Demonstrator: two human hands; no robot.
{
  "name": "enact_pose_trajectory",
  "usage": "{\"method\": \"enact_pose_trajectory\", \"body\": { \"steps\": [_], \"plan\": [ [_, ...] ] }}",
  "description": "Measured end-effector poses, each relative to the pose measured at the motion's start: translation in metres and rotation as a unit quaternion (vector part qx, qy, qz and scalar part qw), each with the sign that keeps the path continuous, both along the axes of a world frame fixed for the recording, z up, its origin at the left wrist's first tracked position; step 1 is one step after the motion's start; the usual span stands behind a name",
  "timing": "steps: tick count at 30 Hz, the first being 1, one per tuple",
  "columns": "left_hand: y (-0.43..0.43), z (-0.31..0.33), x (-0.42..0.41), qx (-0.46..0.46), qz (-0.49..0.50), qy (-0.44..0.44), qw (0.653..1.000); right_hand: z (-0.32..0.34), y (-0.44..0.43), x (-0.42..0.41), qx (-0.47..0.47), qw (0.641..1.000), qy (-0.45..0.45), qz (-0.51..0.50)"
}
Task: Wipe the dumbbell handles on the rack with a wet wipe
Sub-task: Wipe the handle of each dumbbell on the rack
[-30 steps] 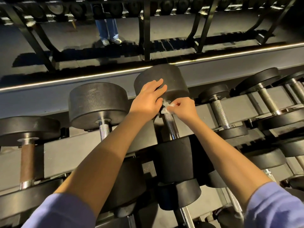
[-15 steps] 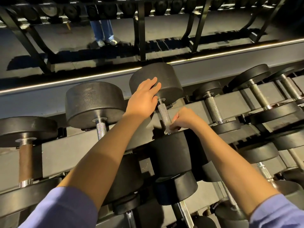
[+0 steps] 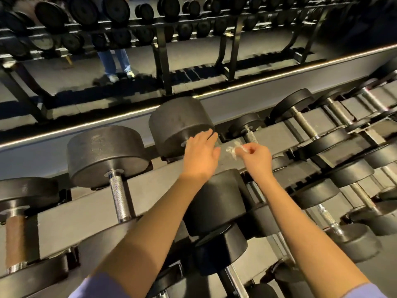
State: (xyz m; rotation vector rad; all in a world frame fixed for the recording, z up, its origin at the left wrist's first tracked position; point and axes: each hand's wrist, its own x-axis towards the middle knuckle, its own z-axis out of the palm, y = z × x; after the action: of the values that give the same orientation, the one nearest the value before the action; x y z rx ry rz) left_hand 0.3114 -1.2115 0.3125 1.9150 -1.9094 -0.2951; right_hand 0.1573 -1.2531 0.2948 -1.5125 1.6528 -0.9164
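head view: the left hand (image 3: 200, 153) reaches forward with fingers straight and relaxed, gripping nothing. its fingertips lie against the lower edge of the far head of a large dumbbell (image 3: 181, 123) on the grey rack (image 3: 86, 205). that dumbbell's handle is hidden behind the hand and forearm, and its near head sits just below the wrist. the right hand (image 3: 256, 157) is curled, thumb and fingers pinching a crumpled white wet wipe (image 3: 233, 149). the wipe is held in the air over the rack's rail, between the two hands and apart from any handle. it is just beside the short knurled handle (image 3: 250, 137) of a smaller dumbbell to the right. further left, a second large dumbbell shows a bare steel handle (image 3: 120, 198), and at the far left edge another has a brownish handle (image 3: 15, 239). more dumbbells run along the rack to the right. both forearms are bare, with lavender sleeves (image 3: 101, 284) at the bottom edge. beyond stands a second rack (image 3: 163, 39) of dumbbells, with a person's legs in jeans (image 3: 113, 59) behind it.
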Motion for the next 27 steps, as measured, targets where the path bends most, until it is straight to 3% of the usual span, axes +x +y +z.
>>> {"method": "enact_pose_trajectory", "body": {
  "steps": [4,7,11,16,27],
  "plan": [
    [-0.001,-0.012,-0.051,0.039,-0.048,-0.003,0.998,-0.008,-0.016,-0.043,-0.003,0.999,0.019,-0.033],
    [0.0,-0.022,-0.064,0.052,-0.046,-0.094,0.993,-0.022,-0.032,-0.068,0.0,0.999,0.021,-0.036],
    [0.001,-0.019,-0.067,0.047,-0.036,-0.151,0.987,-0.03,-0.047,-0.088,0.025,1.0,-0.007,-0.001],
    [-0.007,-0.02,-0.084,0.112,-0.051,-0.236,0.964,-0.035,-0.066,-0.109,0.027,0.998,-0.024,0.054],
    [-0.013,-0.024,-0.084,0.139,-0.07,-0.264,0.952,-0.055,-0.125,-0.086,-0.013,0.997,0.055,0.059]
  ]
}}
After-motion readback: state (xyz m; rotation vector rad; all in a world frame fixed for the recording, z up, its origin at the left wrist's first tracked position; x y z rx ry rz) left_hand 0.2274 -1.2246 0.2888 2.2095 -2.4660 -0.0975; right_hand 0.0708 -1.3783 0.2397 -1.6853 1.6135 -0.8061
